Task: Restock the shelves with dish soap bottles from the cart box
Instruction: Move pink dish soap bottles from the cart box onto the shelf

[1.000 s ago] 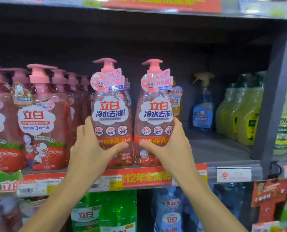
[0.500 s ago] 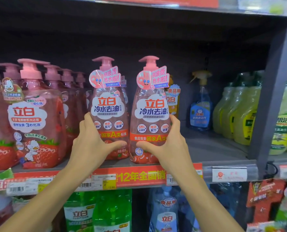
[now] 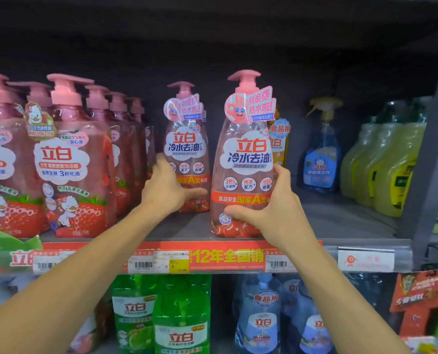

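Observation:
Two pink pump bottles of dish soap stand on the grey shelf [image 3: 345, 221]. My left hand [image 3: 166, 187] grips the left bottle [image 3: 188, 149], which sits farther back on the shelf. My right hand [image 3: 271, 208] grips the right bottle [image 3: 243, 159] at its lower part; this bottle stands near the shelf's front edge. Both bottles are upright, with pink tags around their pump necks. The cart box is out of view.
A row of pink strawberry-label soap bottles [image 3: 69, 162] fills the shelf's left side. Behind the right bottle stands a yellow bottle [image 3: 280, 144]; a blue spray bottle [image 3: 321, 154] and yellow-green bottles [image 3: 389, 164] stand to the right. A grey upright post [image 3: 432, 162] bounds the bay. Green and blue bottles fill the shelf below.
My left hand has pushed the left bottle deeper into the shelf. The right bottle stays near the front edge in my right hand. The camera has moved closer.

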`<state>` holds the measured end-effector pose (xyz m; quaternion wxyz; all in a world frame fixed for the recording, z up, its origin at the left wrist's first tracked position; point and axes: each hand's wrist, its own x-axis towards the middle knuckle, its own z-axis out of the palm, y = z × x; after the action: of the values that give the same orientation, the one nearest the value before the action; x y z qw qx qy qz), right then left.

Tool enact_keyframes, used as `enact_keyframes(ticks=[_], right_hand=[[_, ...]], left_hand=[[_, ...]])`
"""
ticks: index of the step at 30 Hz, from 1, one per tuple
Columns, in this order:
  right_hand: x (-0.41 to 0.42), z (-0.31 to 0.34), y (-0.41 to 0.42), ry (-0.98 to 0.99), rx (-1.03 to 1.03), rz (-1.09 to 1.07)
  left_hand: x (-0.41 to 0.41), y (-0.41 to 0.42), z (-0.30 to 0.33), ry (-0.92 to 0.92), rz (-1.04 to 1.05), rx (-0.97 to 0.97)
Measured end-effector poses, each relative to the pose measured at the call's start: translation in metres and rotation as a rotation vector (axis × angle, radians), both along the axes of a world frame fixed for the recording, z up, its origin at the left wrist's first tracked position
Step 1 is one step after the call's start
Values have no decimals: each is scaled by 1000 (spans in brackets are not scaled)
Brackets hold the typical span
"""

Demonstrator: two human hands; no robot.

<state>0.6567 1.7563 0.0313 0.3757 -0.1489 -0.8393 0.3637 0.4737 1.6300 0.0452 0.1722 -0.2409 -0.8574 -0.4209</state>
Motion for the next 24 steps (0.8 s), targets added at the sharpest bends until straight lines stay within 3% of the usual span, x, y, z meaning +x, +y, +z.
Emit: enact_keyframes(ticks=[24], right_hand=[[1,-3,3,-59,65,-75]], left_hand=[[-55,37,5,-159,-92,37]])
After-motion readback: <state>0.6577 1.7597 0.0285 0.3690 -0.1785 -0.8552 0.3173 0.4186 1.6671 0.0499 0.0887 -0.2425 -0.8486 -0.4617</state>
